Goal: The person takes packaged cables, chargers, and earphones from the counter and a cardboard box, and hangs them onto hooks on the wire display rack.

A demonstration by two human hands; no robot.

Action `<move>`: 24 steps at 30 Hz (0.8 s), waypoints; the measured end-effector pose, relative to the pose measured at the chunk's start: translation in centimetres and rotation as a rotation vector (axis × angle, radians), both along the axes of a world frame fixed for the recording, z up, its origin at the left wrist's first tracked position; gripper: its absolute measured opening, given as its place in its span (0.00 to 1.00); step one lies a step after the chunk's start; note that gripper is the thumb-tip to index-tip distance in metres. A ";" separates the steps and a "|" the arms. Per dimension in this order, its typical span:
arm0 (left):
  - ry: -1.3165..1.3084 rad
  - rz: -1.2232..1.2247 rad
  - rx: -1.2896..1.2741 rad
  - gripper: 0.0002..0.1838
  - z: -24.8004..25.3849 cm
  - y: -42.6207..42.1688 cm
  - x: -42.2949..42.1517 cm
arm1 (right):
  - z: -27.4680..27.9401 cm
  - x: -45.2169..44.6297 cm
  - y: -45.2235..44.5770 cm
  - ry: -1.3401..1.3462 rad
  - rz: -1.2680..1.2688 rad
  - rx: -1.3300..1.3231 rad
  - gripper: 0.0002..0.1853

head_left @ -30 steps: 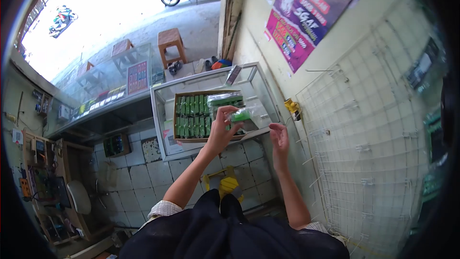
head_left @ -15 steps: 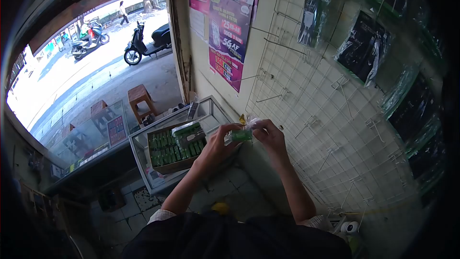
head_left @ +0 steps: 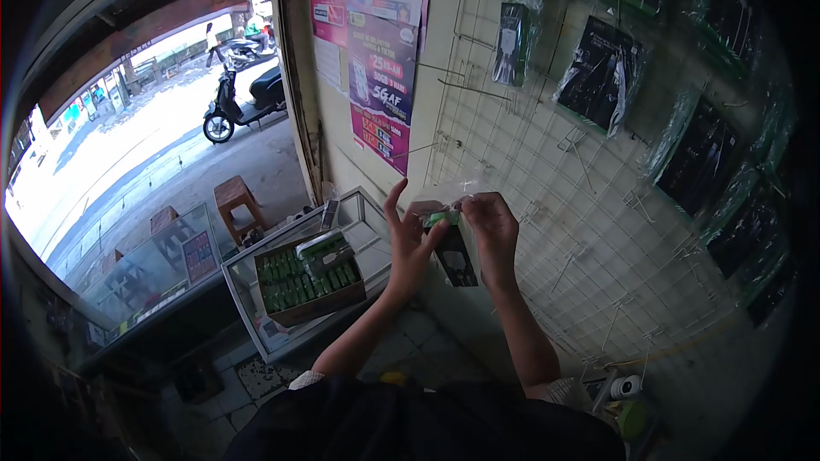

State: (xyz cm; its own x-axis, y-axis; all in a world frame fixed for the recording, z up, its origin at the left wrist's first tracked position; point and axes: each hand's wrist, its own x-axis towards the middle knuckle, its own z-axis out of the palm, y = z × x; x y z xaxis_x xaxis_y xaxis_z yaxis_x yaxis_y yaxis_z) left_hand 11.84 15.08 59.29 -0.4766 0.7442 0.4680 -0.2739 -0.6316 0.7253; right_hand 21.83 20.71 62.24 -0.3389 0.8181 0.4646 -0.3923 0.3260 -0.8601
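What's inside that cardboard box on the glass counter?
The box holds rows of small green packets. Clear-wrapped packs lie over its far right part; whatever is beneath them is hidden.

The display case (head_left: pixel 243 312) has smooth glass panes framed in pale metal with a dull sheen. On top of it, a matt brown cardboard carton (head_left: pixel 323 309) holds green packets (head_left: pixel 299 283) in glossy, crinkled plastic. Right of the case, a dark, smooth-faced package (head_left: pixel 455 258) sits below thin, clear, shiny plastic film (head_left: pixel 453 191). Farther right, the wire grid (head_left: pixel 547 235) is slim metal, hung with glossy plastic-wrapped packs (head_left: pixel 598 77). Above the case, the posters (head_left: pixel 383 77) look smooth and printed; beyond it, the brown stool (head_left: pixel 237 203) looks like plastic.
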 end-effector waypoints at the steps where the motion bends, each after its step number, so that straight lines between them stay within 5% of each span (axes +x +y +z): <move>1: 0.051 0.061 -0.005 0.41 0.6 0.0 -0.2 | 0.1 -0.1 -0.2 -0.001 -0.010 -0.001 0.05; 11: 0.266 0.192 -0.115 0.13 5.2 -0.6 -3.0 | 2.9 -2.5 -1.4 0.078 -0.148 0.206 0.15; 16: 0.304 0.223 -0.088 0.15 5.1 -0.2 -4.7 | 4.7 -2.5 -1.3 -0.369 -0.306 0.573 0.16; 24: 0.433 0.362 -0.021 0.16 6.4 -0.4 -6.8 | 6.4 -4.7 -1.4 -0.451 -0.542 0.742 0.06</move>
